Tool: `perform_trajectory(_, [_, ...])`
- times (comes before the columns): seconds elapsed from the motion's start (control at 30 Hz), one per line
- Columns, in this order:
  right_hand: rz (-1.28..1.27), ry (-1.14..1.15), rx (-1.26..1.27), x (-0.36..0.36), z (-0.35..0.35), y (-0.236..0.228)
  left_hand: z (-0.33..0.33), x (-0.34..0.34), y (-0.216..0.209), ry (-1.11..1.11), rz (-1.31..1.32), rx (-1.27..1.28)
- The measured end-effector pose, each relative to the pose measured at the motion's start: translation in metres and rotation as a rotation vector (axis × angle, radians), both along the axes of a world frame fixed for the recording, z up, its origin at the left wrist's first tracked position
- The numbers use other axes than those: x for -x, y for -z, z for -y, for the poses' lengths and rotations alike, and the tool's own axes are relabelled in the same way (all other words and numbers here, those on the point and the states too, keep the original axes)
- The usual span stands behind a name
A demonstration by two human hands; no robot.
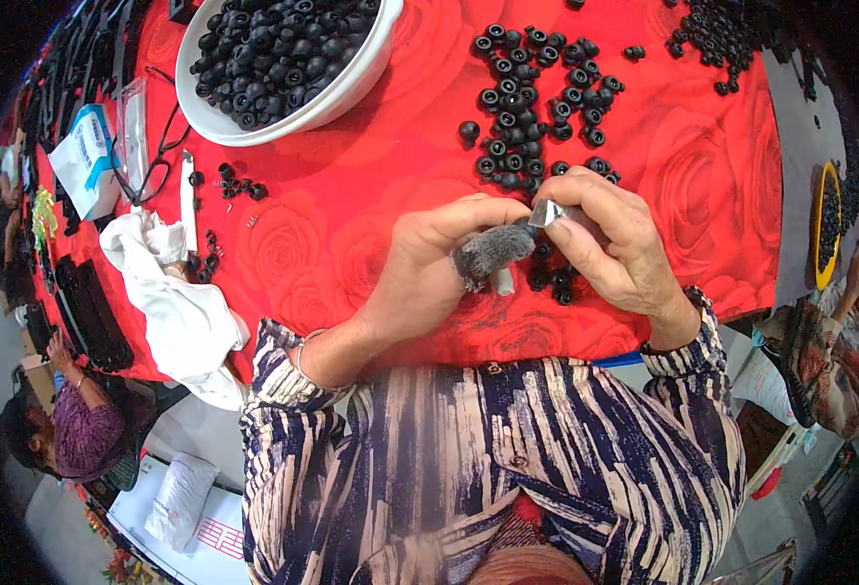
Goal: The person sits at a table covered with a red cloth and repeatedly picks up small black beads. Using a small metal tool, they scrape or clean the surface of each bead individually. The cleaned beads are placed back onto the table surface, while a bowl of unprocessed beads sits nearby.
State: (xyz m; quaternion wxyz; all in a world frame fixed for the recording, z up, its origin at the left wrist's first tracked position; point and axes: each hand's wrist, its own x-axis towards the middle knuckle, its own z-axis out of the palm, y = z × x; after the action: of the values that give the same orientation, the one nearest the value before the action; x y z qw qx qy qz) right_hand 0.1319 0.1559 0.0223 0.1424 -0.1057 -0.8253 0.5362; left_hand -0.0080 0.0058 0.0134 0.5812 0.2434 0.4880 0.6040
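Note:
Above the near part of the red tablecloth, my two hands meet. My left hand [419, 268] is closed, with a fuzzy dark grey cover [493, 253] around a finger. At its fingertips is a small dark piece, mostly hidden, whose kind I cannot make out. My right hand [619, 244] pinches a short shiny metal blade [546, 213] between thumb and fingers, its edge close to the left fingertips. Small black ring-ended parts [512, 107] lie in a loose cluster just beyond my hands, and a few more sit beneath them.
A white bowl [381, 68] heaped with black parts stands far left. On the left lie a white cloth [171, 292], a snap-off knife [189, 195], glasses [142, 190] and a blue-white packet [86, 161]. More parts [717, 34] are far right. Other people sit at both sides.

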Motion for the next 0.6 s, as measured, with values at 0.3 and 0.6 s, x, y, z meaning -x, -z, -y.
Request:
perform_trajectory(0.3, [-0.047,-0.055,-0.038,0.001,-0.005,0.002,0.000,0.001,-0.001,0.030,0.075,0.058])
perform_trajectory(0.6, [-0.022,-0.140,-0.042,0.003,-0.010,-0.002,0.001,0.002,0.002,0.043,0.122,0.072])
